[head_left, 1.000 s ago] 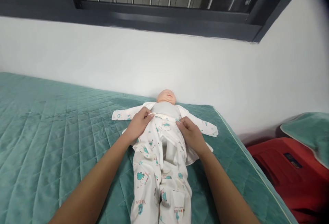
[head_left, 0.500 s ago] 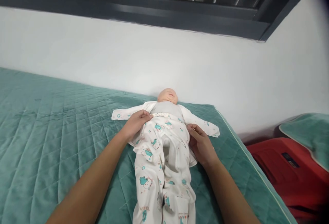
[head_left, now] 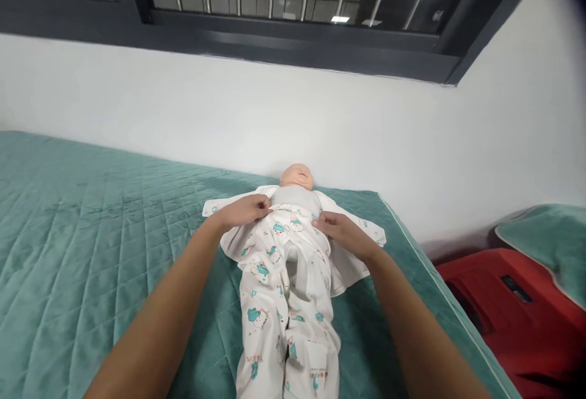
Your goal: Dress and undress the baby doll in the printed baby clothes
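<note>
White trousers (head_left: pixel 279 286) end-on, waist (head_left: pixel 293 208) wallward, seemingly in pinch of left hand (head_left: pixel 249 208) and right hand (head_left: pixel 342 230)

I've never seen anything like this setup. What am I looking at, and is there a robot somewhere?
No robot shows here: these are a person's bare hands, seen from a camera worn on the head, looking forward and down. A doll lies face up on a green quilt, in patterned white trousers and an open jacket. The left hand and right hand are at opposite sides of the waistband; how firmly they grip is unclear.
</note>
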Demonstrator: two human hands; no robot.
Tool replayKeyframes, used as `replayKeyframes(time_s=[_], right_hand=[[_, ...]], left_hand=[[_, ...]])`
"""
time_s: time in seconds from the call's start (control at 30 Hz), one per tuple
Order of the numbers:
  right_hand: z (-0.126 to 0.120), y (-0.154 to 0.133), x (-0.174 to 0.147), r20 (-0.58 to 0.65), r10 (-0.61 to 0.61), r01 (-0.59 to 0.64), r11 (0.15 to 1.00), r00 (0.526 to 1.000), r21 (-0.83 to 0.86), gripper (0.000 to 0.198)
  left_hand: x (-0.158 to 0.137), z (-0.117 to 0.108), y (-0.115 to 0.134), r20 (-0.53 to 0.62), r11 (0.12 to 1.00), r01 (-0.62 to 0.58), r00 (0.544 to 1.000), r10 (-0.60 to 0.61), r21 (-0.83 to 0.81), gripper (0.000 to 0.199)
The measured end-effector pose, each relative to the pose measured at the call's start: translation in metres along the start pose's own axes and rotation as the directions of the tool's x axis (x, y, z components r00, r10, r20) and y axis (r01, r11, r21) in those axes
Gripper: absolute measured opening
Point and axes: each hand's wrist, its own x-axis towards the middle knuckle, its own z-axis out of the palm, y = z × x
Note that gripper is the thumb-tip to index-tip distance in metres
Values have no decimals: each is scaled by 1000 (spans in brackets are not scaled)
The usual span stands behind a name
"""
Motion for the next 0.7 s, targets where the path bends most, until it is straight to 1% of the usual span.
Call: replayKeyframes(time_s=[0.03,0.13,0.23,0.33,0.4,0.47,0.53,0.63,0.67,0.7], right_hand=[[0,0,1,-4,-9,9,1000,1000,0,47],[4,9,-3,-70,-40,44,997,997,60,48],[6,17,-8,-57,-52,57,994,997,93,44],[6,18,-8,-44,-45,50,991,998,121,40],[7,17,-5,-93,-38,48,993,995,111,39],[12,17,-1,-186,-30,46,996,982,80,38],[18,17,1,-322,-15,33,998,947,49,37],[24,19,5,-541,10,-5,1000,841,10,34],[25,20,6,-573,15,-18,1000,819,2,34],[25,21,7,-574,21,-28,1000,819,-2,34]], left_hand=[[2,0,-3,9,1000,-5,1000,5,-11,25],[6,2,-16,32,997,-23,999,26,-71,30],[6,3,-25,27,996,-63,998,65,-64,31],[6,2,-25,-40,996,-91,995,90,-24,29],[7,3,-24,-91,996,-88,992,87,-12,28],[10,7,-24,-153,998,-62,986,61,-1,28],[14,12,-26,-231,999,-33,972,35,12,27],[19,20,-31,-342,1000,-12,940,16,13,25],[20,22,-31,-366,1000,-9,930,11,8,25],[19,24,-32,-379,1000,-3,926,4,1,24]])
